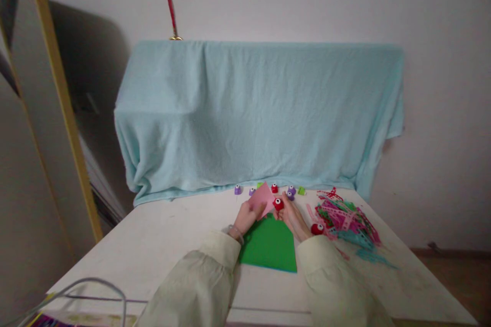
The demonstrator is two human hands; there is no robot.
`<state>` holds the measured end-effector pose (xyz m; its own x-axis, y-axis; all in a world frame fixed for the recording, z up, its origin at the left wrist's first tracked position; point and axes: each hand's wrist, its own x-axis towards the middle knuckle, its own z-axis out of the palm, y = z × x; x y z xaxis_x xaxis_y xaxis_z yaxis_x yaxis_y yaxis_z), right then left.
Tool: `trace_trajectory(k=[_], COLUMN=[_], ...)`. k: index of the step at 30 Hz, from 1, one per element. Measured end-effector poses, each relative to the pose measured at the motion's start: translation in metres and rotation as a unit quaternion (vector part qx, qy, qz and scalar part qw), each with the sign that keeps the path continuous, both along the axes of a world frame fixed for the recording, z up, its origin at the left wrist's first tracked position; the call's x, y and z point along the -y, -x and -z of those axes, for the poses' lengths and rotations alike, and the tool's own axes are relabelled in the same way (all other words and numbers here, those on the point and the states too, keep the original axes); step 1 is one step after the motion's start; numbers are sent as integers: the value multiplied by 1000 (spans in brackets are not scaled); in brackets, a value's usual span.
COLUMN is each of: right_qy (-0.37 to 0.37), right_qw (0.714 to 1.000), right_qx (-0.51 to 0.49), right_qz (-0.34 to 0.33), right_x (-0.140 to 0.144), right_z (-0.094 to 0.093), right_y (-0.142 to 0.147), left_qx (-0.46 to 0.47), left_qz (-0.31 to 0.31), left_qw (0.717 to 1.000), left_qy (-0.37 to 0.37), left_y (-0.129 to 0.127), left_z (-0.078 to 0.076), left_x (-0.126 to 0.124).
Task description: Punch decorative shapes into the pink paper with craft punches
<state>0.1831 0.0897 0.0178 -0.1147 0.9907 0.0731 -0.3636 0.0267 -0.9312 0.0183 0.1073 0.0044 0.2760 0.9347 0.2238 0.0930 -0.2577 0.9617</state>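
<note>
The left hand (247,216) pinched a sheet of pink paper (261,199) between thumb and fingers, while the right hand (288,213) was closed around a red punch (278,204) with a white, eye-like spot; the paper's right edge met the punch, though whether it sat inside the slot could not be told. Both were held up above the far end of a green sheet (270,245), which lay between the forearms. Beyond the hands, a loose row of small pieces stood near the cloth: a purple punch (238,190) at the left end, another purple piece (252,191) just beside the pink paper, a green piece (260,184) partly hidden behind that paper, a second red punch (274,188), two purple punches (291,192) close together and a green block (302,191). Right of the right wrist lay one more red punch (317,229), against a tangled heap of perforated strips (347,219) in pink, red, green and light blue. The worktop (172,240) was white, with some smudges, and a grey cable (95,280) looped over its near left corner. A pale blue cloth (268,112) draped a bulky shape along the back, a red ribbon (170,7) rising above it against the plain wall (441,87). A yellow-edged frame (63,97) leaned at left.
</note>
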Motion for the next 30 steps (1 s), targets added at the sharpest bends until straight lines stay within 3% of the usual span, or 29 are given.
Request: trace_trajectory(k=[12, 19, 30], right_qy=[-30, -57, -56], right_qw=[999, 998, 997], right_qx=[-2, -24, 21], right_qz=[18, 31, 43], right_x=[2, 2, 4], right_z=[-1, -7, -8], right_y=[-5, -4, -6], left_qx=[1, 8, -30], left_qz=[-23, -45, -47], left_qw=[1000, 999, 998], left_qy=[-10, -9, -27], left_y=[0, 0, 2], left_z=[5, -2, 1], left_x=[-2, -1, -1])
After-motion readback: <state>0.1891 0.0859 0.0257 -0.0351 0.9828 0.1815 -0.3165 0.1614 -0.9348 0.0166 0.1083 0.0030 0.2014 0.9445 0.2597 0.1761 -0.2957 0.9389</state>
